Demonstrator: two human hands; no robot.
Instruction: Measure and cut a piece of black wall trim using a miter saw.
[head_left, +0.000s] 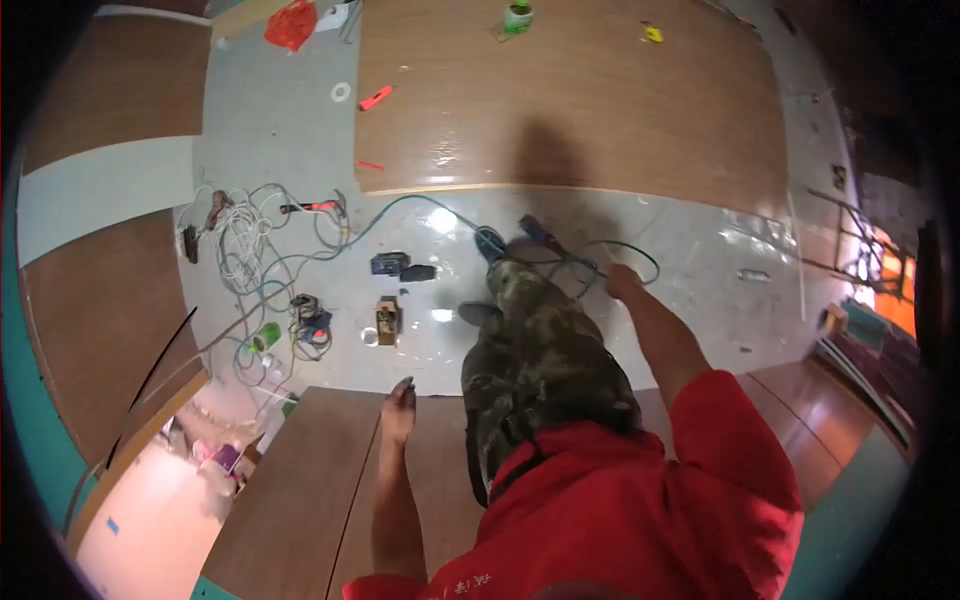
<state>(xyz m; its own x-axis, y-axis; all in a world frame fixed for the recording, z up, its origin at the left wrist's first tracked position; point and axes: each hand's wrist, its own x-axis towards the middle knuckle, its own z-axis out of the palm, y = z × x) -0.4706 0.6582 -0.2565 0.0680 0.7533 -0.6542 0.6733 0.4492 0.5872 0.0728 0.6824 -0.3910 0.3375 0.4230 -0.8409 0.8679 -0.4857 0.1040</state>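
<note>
1. Nearest the camera is the red shirt (620,510); pale lettering sits low on its chest, too small to read surely.
2. The right hand (622,283) is curled closed, apparently around a green cord (657,264), above the grey floor (700,290).
3. The left hand (400,405) hangs over the floor's near edge, fingers half bent; whether it holds anything, I cannot tell.
4. The cord loops toward a blue-ended tool (536,231), lying beside a shoe (488,243), just short of the big brown board's (600,100) near edge.
5. The step looks like handling the tool's cord; the next move probably calls for freeing slack and lifting the tool.
6. Toward the floor's left side lie a hammer (320,207) and a pale cable coil (240,245); no brand is readable.
</note>
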